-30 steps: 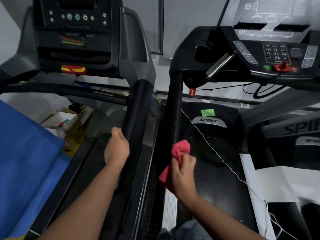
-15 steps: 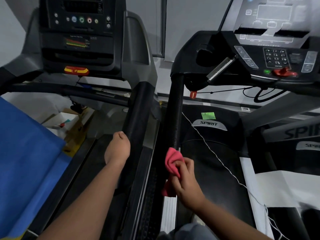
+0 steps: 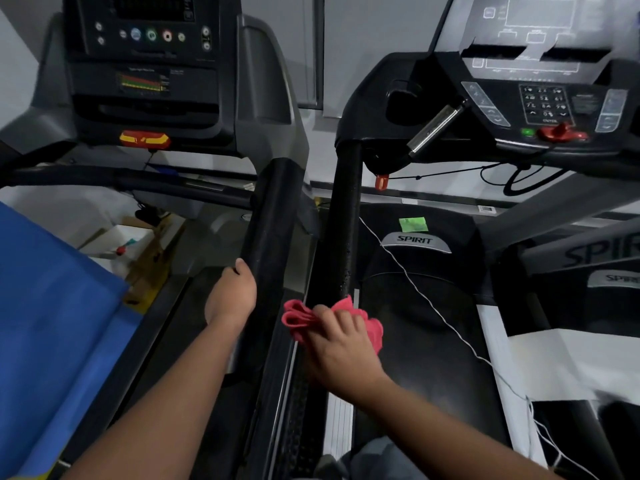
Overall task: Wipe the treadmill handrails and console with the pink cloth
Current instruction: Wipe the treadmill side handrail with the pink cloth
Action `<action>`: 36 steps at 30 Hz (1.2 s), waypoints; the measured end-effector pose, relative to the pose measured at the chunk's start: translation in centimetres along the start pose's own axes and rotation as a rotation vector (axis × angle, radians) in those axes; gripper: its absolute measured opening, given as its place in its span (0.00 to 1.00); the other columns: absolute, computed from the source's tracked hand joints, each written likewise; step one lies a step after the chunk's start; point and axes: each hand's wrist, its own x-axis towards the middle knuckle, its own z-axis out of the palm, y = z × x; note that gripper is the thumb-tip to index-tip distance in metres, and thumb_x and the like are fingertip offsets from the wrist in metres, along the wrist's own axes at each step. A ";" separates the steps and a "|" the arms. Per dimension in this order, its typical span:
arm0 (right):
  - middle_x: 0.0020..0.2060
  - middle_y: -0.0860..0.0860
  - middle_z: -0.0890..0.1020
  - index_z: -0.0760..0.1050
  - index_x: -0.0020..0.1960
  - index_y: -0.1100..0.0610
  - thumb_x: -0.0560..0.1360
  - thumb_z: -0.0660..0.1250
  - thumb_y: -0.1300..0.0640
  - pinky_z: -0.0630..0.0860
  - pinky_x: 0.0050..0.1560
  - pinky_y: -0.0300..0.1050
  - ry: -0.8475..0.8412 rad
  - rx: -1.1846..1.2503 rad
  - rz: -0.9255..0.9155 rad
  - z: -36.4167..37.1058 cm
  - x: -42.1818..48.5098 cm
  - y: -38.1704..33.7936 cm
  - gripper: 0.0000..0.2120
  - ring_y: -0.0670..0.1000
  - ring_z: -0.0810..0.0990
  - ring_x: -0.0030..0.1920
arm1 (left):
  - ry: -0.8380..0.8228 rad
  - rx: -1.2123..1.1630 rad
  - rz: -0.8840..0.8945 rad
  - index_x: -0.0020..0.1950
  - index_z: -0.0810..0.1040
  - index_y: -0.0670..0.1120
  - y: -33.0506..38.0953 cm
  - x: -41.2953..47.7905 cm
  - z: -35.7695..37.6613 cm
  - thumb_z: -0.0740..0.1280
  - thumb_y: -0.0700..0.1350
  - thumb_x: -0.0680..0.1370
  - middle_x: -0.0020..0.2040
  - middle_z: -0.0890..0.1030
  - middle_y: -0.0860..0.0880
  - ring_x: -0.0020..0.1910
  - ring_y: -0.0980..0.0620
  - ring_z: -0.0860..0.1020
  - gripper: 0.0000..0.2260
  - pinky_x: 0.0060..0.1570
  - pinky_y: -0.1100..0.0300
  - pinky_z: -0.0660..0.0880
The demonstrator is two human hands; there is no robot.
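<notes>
My right hand [image 3: 341, 348] grips the pink cloth [image 3: 298, 317] and holds it wrapped over the near end of the right treadmill's black left handrail [image 3: 343, 220]. The cloth bulges out on both sides of my fingers. My left hand [image 3: 230, 294] grips the black right handrail [image 3: 270, 216] of the left treadmill, its fingers hidden behind the rail. The right treadmill's console [image 3: 540, 102], with a keypad and a red safety key, sits at the upper right. The left treadmill's console [image 3: 145, 64] is at the upper left.
A white cord [image 3: 433, 306] runs diagonally across the right treadmill's dark belt cover marked SPIRIT [image 3: 415, 240]. A blue sheet [image 3: 52, 323] fills the lower left. Cardboard boxes [image 3: 131, 244] lie beyond it. A third SPIRIT machine [image 3: 609, 275] stands at the far right.
My right hand has turned over and brought the pink cloth down onto the near end of the right treadmill's handrail. My left hand stays on the left treadmill's rail.
</notes>
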 end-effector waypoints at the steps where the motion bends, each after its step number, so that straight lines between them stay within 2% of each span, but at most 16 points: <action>1: 0.53 0.55 0.75 0.79 0.48 0.53 0.71 0.67 0.50 0.66 0.45 0.50 0.058 0.088 0.020 -0.1 -0.4 0.8 0.09 0.55 0.69 0.44 | 0.016 0.006 0.000 0.68 0.69 0.37 0.0 -0.1 0.1 0.42 0.52 0.84 0.62 0.75 0.37 0.59 0.39 0.74 0.26 0.49 0.51 0.66; 3: 0.52 0.54 0.73 0.79 0.49 0.56 0.74 0.63 0.50 0.68 0.48 0.46 0.119 0.216 0.062 -0.6 -0.8 1.8 0.11 0.54 0.68 0.45 | 0.048 0.047 0.027 0.65 0.70 0.36 0.0 -0.5 0.2 0.43 0.53 0.84 0.57 0.78 0.37 0.52 0.40 0.76 0.26 0.44 0.53 0.65; 6: 0.52 0.53 0.72 0.80 0.52 0.55 0.75 0.61 0.49 0.67 0.50 0.43 0.090 0.259 0.135 -1.4 -0.5 2.0 0.14 0.52 0.68 0.47 | 0.079 0.105 0.064 0.62 0.70 0.37 0.0 -1.0 0.3 0.43 0.52 0.84 0.51 0.80 0.38 0.41 0.44 0.72 0.25 0.38 0.54 0.65; 9: 0.50 0.55 0.77 0.81 0.49 0.55 0.71 0.62 0.48 0.66 0.43 0.49 -0.004 0.020 0.116 -0.9 0.5 0.7 0.15 0.54 0.68 0.44 | 0.088 0.130 0.071 0.62 0.70 0.37 0.1 -1.1 0.2 0.43 0.52 0.84 0.51 0.80 0.39 0.45 0.41 0.76 0.23 0.38 0.54 0.65; 11: 0.52 0.56 0.77 0.83 0.44 0.54 0.66 0.67 0.45 0.63 0.45 0.51 -0.189 -0.243 -0.033 -0.4 1.7 -1.0 0.14 0.56 0.66 0.47 | 0.088 0.135 0.073 0.63 0.69 0.38 0.2 -1.2 0.2 0.44 0.52 0.84 0.53 0.80 0.38 0.50 0.39 0.77 0.23 0.39 0.54 0.65; 12: 0.54 0.56 0.77 0.84 0.46 0.54 0.67 0.68 0.45 0.63 0.48 0.52 -0.322 -0.398 -0.113 -0.4 2.5 -2.1 0.15 0.56 0.65 0.50 | 0.087 0.138 0.075 0.64 0.69 0.38 0.2 -1.1 0.1 0.44 0.52 0.84 0.53 0.79 0.38 0.51 0.39 0.77 0.23 0.39 0.54 0.65; 15: 0.59 0.57 0.71 0.74 0.64 0.56 0.79 0.57 0.48 0.64 0.60 0.51 -0.659 -0.759 -0.433 -0.2 4.1 -4.6 0.19 0.60 0.64 0.60 | 0.081 0.140 0.068 0.64 0.68 0.38 0.2 -1.0 0.2 0.44 0.52 0.84 0.53 0.79 0.39 0.49 0.40 0.77 0.23 0.38 0.54 0.66; 17: 0.64 0.59 0.68 0.65 0.70 0.58 0.81 0.54 0.50 0.61 0.66 0.51 -0.812 -0.830 -0.547 -0.2 5.5 -5.3 0.21 0.62 0.62 0.66 | 0.082 0.130 0.062 0.65 0.68 0.38 0.2 -0.7 0.2 0.44 0.52 0.84 0.53 0.79 0.38 0.49 0.40 0.78 0.23 0.38 0.54 0.66; 19: 0.69 0.60 0.64 0.61 0.73 0.60 0.81 0.54 0.49 0.56 0.70 0.56 -0.881 -0.806 -0.567 -0.5 6.4 -5.4 0.24 0.64 0.58 0.70 | 0.082 0.125 0.054 0.65 0.67 0.38 0.2 -0.6 0.2 0.44 0.52 0.84 0.53 0.80 0.38 0.49 0.39 0.78 0.23 0.38 0.53 0.67; 21: 0.68 0.58 0.68 0.65 0.71 0.58 0.81 0.54 0.49 0.60 0.67 0.54 -0.839 -0.718 -0.517 -0.9 6.3 -5.0 0.21 0.62 0.62 0.68 | 0.080 0.120 0.051 0.66 0.67 0.38 0.1 -0.7 0.2 0.44 0.52 0.84 0.52 0.80 0.38 0.49 0.39 0.78 0.23 0.38 0.53 0.67; 23: 0.60 0.54 0.75 0.74 0.63 0.54 0.79 0.57 0.47 0.64 0.59 0.51 -0.714 -0.579 -0.467 -0.7 5.3 -4.2 0.17 0.58 0.67 0.60 | 0.076 0.107 0.054 0.67 0.66 0.38 0.0 -0.6 0.3 0.44 0.53 0.84 0.53 0.79 0.38 0.50 0.39 0.78 0.23 0.39 0.53 0.67; 25: 0.50 0.51 0.78 0.81 0.50 0.52 0.71 0.67 0.44 0.63 0.51 0.50 -0.527 -0.362 -0.333 -0.9 4.2 -3.0 0.14 0.56 0.68 0.52 | 0.070 0.087 0.050 0.68 0.66 0.39 -0.1 -0.5 0.3 0.44 0.53 0.84 0.54 0.79 0.38 0.48 0.40 0.77 0.23 0.40 0.53 0.67; 27: 0.43 0.50 0.78 0.82 0.39 0.50 0.63 0.69 0.41 0.60 0.44 0.49 -0.286 -0.119 -0.169 -0.8 2.9 -1.3 0.13 0.54 0.66 0.45 | 0.065 0.069 0.048 0.68 0.66 0.39 -0.2 -0.4 0.3 0.45 0.53 0.84 0.52 0.79 0.39 0.43 0.43 0.75 0.23 0.39 0.53 0.67; 29: 0.46 0.52 0.75 0.80 0.43 0.51 0.64 0.63 0.42 0.61 0.43 0.49 -0.095 0.004 -0.040 -0.8 1.7 0.3 0.16 0.54 0.66 0.44 | 0.071 0.062 0.048 0.68 0.66 0.39 -0.3 -0.4 0.3 0.45 0.54 0.84 0.51 0.79 0.40 0.41 0.45 0.72 0.23 0.37 0.53 0.67; 33: 0.49 0.50 0.68 0.72 0.51 0.53 0.67 0.59 0.49 0.67 0.47 0.44 0.030 0.363 0.286 -0.9 0.4 1.0 0.14 0.50 0.64 0.47 | 0.073 0.053 0.049 0.67 0.67 0.39 -0.2 -0.3 0.4 0.45 0.53 0.84 0.45 0.78 0.41 0.39 0.45 0.73 0.23 0.35 0.54 0.66; 36: 0.51 0.44 0.63 0.70 0.48 0.54 0.67 0.53 0.51 0.63 0.56 0.32 0.043 0.731 0.476 -0.9 -0.1 1.3 0.13 0.40 0.64 0.52 | 0.063 0.043 0.045 0.68 0.66 0.39 -0.2 0.0 0.4 0.45 0.53 0.83 0.47 0.79 0.40 0.39 0.45 0.73 0.23 0.33 0.54 0.65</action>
